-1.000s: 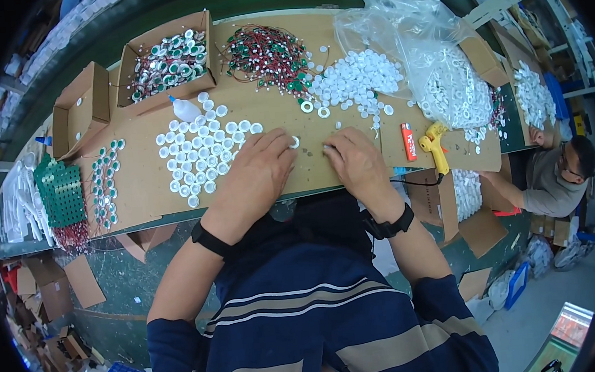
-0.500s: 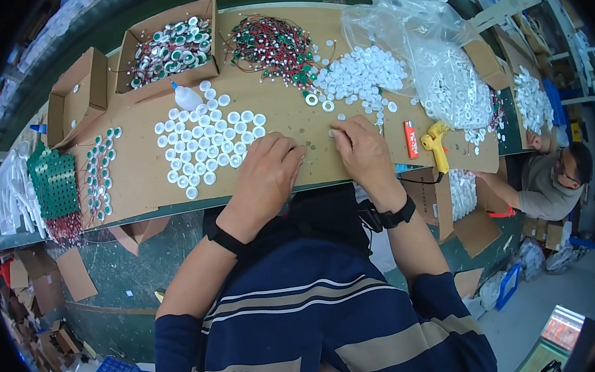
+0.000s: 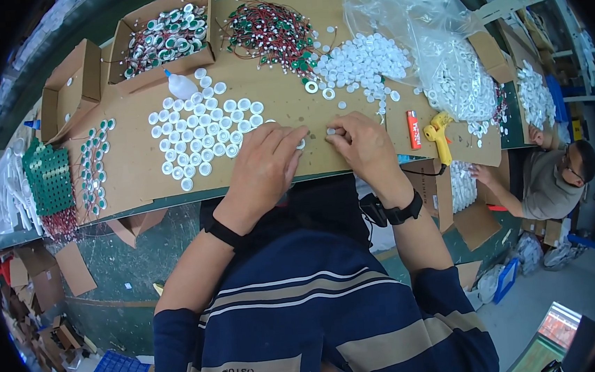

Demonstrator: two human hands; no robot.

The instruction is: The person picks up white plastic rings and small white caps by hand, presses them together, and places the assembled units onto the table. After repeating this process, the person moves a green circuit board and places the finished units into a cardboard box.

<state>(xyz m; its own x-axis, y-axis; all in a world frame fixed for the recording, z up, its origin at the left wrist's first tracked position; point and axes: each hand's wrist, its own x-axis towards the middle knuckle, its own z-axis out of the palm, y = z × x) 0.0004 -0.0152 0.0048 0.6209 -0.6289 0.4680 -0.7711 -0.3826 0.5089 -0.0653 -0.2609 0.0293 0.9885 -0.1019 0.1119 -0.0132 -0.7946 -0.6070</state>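
My left hand (image 3: pixel 265 162) is closed, thumb and fingers pinching a small white ring (image 3: pixel 300 144) that is partly hidden by the fingertips. Across from it, my right hand (image 3: pixel 366 145) pinches a small white disc (image 3: pixel 331 131) between thumb and forefinger. Both hands hover low at the front of the cardboard-covered table, a short gap between them. Left of my left hand, many round white caps (image 3: pixel 205 139) lie flat in loose rows. A heap of white discs (image 3: pixel 361 65) spreads beyond my right hand, two loose rings at its left edge.
A white squeeze bottle (image 3: pixel 181 87) stands behind the caps. Farther back are a box of green-and-white wired parts (image 3: pixel 161 46) and a red-wired tangle (image 3: pixel 268 38). A red tube (image 3: pixel 413 129) and yellow glue gun (image 3: pixel 438 136) lie right. A co-worker (image 3: pixel 555 179) sits far right.
A white disc now shows in my right fingertips, and a white ring shows at my left fingertips. The right hand has turned slightly inward. The whole view has shifted a little.
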